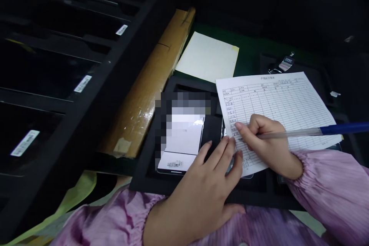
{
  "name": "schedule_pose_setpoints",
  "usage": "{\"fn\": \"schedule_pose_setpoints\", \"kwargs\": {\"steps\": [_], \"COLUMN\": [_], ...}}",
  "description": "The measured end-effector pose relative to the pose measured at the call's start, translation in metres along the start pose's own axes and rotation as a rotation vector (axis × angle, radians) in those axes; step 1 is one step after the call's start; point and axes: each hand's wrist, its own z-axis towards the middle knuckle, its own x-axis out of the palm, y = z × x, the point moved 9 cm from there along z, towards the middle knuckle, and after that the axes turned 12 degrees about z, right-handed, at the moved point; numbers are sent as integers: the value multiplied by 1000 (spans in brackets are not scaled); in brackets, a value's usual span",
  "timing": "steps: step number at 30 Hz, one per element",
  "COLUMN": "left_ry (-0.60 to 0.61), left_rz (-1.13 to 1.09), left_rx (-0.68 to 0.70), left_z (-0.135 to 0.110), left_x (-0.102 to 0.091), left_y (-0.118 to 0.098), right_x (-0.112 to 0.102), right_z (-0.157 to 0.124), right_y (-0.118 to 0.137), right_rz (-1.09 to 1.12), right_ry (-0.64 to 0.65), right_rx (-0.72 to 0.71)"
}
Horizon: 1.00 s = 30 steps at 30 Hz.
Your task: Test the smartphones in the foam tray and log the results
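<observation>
My right hand (pixel 266 144) is closed around a clear pen with a blue cap (pixel 311 130), its tip on the left columns of a printed form sheet (pixel 276 103). My left hand (pixel 207 184) lies flat with fingers stretched out, pressing on the sheet's lower left corner and on a dark flat panel (pixel 213 127) in a black foam tray (pixel 144 173). White labels (pixel 184 142) sit on the panel, partly blurred out. Both wrists wear pink pleated sleeves.
A tall black slotted rack (pixel 86 65) with labelled dark panels fills the left. A brown cardboard strip (pixel 150 84) lies between rack and tray. A blank pale sheet (pixel 207 57) rests on the green mat behind. A metal clip (pixel 284 64) lies on another black tray at the back right.
</observation>
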Motion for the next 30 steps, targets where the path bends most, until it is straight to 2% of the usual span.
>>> {"fn": "schedule_pose_setpoints", "kwargs": {"steps": [6, 9, 30], "left_ry": [25, 16, 9], "left_rz": [16, 15, 25], "left_rx": [-36, -55, -55], "left_z": [2, 2, 3], "left_x": [4, 4, 3], "left_y": [2, 3, 1], "right_x": [5, 4, 12], "right_z": [-3, -3, -6], "right_y": [2, 2, -4], "right_rz": [-22, -33, -72], "right_ry": [54, 41, 145], "right_rx": [-36, -38, 9]}}
